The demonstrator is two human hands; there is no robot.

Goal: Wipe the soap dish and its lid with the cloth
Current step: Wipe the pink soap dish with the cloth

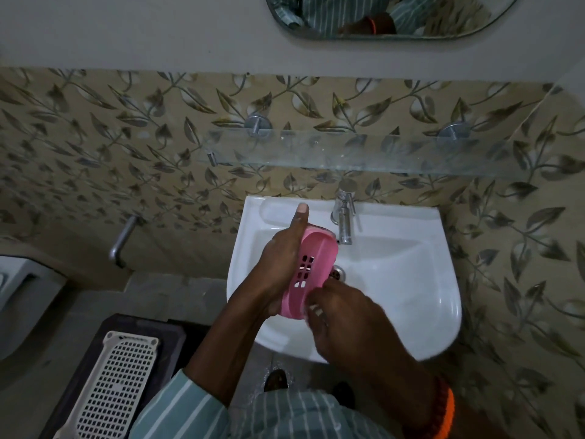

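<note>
Striped sleeves (196,403) nearest the camera; both hands work a pink soap dish (308,274) over the sink (411,280).

Left hand (285,258) grips the soap dish from its left side, thumb extended straight toward the wall, the other fingers hidden behind the dish. Soap dish is tilted on edge above the sink's left half, its slotted face showing, just left of the drain (337,272). Right hand (345,315) meets the near end of the dish, fingers (316,307) curled together at its lower rim; what they clamp cannot be told, and a cloth cannot be made out. Tap (343,217) stands at the sink's far rim, just beyond the dish. Glass shelf (348,153) hangs on the wall above the sink. White grid tray (120,388) lies on the floor left of the sink.
</note>
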